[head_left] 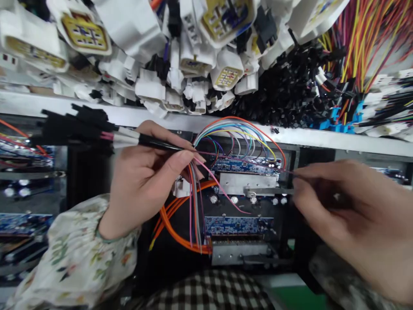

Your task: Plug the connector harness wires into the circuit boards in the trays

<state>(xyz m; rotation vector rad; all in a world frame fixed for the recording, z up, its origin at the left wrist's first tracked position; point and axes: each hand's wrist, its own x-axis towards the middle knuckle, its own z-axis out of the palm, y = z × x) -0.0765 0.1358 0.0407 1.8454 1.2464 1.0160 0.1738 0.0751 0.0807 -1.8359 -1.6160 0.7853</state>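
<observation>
My left hand pinches a thin black sleeve on a wire, with a bundle of black-tipped leads running off to its left. Loose pink, grey and orange wires hang beside its fingers. My right hand pinches a thin dark wire that reaches toward the right end of a blue circuit board. Looped multicoloured wires rise from that board. Below it lie a metal bracket and a coil of orange cable.
A second blue circuit board and metal bracket sit lower in the dark frame. Above a white rail hang white connectors, black connectors and coloured wires. More boards lie at left.
</observation>
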